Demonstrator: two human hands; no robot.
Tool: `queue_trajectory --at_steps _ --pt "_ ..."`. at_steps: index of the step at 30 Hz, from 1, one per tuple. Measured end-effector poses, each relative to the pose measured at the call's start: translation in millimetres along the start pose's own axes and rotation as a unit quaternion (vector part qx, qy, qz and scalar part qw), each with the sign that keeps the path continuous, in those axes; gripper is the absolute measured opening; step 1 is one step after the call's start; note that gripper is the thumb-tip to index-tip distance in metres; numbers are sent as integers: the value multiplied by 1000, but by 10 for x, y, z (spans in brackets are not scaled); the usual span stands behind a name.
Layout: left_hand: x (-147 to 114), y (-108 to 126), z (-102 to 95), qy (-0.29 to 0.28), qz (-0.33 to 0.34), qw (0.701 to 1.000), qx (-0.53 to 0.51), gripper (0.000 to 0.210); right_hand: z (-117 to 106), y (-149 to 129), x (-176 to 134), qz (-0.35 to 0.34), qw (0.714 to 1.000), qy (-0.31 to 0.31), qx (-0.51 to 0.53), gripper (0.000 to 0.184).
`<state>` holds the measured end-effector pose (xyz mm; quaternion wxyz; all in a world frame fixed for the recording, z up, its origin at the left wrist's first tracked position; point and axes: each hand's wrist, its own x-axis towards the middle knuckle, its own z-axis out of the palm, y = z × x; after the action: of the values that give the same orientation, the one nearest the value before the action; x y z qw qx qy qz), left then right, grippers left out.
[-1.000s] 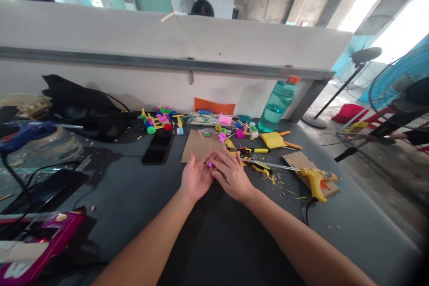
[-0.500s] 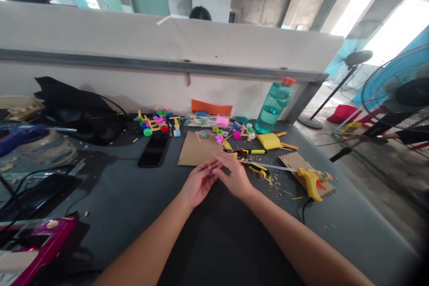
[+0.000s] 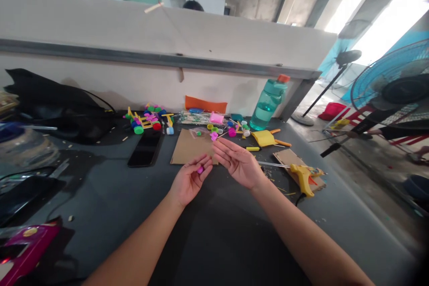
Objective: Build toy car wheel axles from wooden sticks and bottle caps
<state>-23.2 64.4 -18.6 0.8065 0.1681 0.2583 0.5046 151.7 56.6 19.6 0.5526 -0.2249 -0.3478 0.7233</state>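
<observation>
A small purple-pink piece sits between the thumb and fingers of my left hand; its exact kind is too small to make out. My right hand is open beside it, fingers extended and palm turned inward, holding nothing. Both hands are over the dark table, just in front of a brown cardboard sheet. Beyond the fingertips are a pink flower-shaped piece and several coloured bottle caps. Partly behind my right hand lies a tool with a yellow handle.
To the right, a yellow glue gun rests on cardboard. A teal water bottle stands at the back. Leftward are a black phone, small assembled colourful models and a magenta device. A fan stands beyond the table.
My hands, touching before, have come apart. The right hand has opened and moved slightly right, while the purple-pink piece stays in my left. The camera view has shifted a little.
</observation>
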Motion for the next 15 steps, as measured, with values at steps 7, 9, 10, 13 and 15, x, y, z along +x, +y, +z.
queue_trajectory --at_steps 7,9,10,13,15 --pt "7 -4 4 5 -5 1000 7 30 -39 19 29 0 994 112 -20 27" --pt "10 -10 -4 2 -5 1000 11 30 -10 9 23 0 991 125 -49 22" --pt "13 -12 -10 2 -6 1000 14 29 8 -5 16 -3 990 128 -66 19" --pt "34 -12 -33 3 -4 1000 13 30 61 -98 -12 -29 983 144 -113 22" --pt "58 -6 -48 4 3 1000 4 31 80 -196 -28 -63 974 163 -146 27"
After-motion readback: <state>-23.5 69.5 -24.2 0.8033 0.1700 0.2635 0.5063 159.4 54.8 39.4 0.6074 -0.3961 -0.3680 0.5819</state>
